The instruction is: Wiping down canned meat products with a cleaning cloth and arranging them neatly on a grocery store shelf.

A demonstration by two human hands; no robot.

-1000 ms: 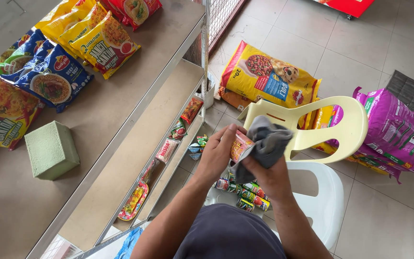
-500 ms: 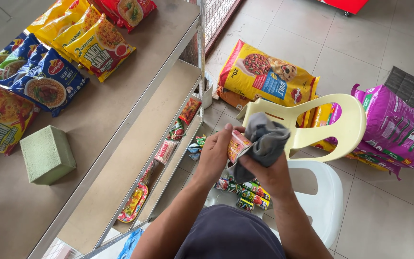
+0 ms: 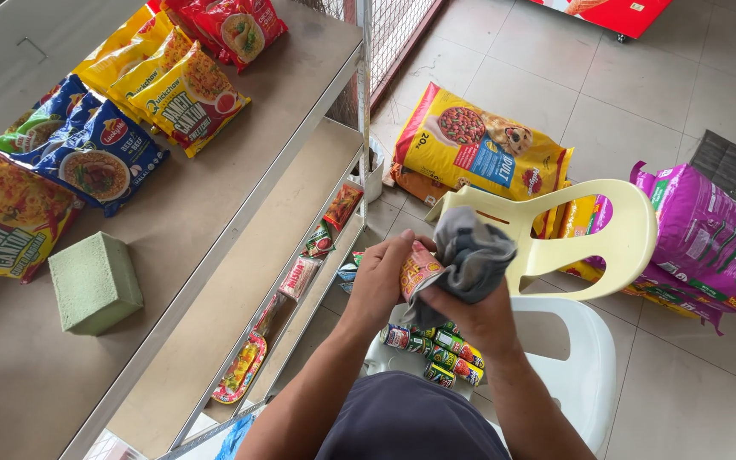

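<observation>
My left hand (image 3: 382, 284) grips a small can with an orange and yellow label (image 3: 417, 271), held in front of my chest. My right hand (image 3: 470, 313) presses a grey cloth (image 3: 468, 254) against the can's right side and top. The cloth covers much of the can. Below my hands, several cans with green and red labels (image 3: 436, 347) lie in rows on the seat of a white plastic chair (image 3: 581, 375). Both hands hover above that seat, apart from the shelf at the left.
A metal shelf unit (image 3: 215, 213) stands left, its top bearing noodle packets (image 3: 104, 153) and a green foam block (image 3: 94, 281); lower shelves hold small sachets (image 3: 300, 274). A cream chair (image 3: 589, 230), a yellow pet food bag (image 3: 487, 153) and a purple bag (image 3: 709, 247) sit on the tiled floor.
The view has shifted slightly. My hands stay at the same place over the chair, the cloth turning a little around the can.
</observation>
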